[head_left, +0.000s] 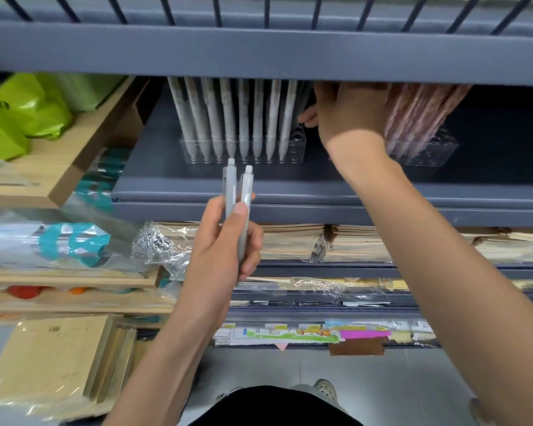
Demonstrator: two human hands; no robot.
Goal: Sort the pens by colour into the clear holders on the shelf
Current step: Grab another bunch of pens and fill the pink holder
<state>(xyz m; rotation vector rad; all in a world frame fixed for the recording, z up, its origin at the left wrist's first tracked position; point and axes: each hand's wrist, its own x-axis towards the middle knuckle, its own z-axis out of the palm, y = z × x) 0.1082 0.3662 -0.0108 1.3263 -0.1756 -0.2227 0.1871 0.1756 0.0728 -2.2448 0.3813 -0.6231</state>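
My left hand (225, 241) grips two grey pens (239, 192) upright, just in front of and below the clear holder (299, 149) filled with a row of several grey pens (228, 118). My right hand (348, 115) reaches into the shelf between that holder and a second clear holder (437, 149) of pinkish-brown pens (413, 118). Its fingers curl up behind the shelf lip, so what they touch is hidden. The thumb points left toward the grey holder's right end, where some holes stand empty.
A dark grey shelf board (259, 56) overhangs the holders. Wooden trays with green packets (28, 112) sit at left. Lower shelves hold stacked wrapped paper goods (290, 244) and notebooks (53, 364). The grey floor and my shoe (325, 390) show below.
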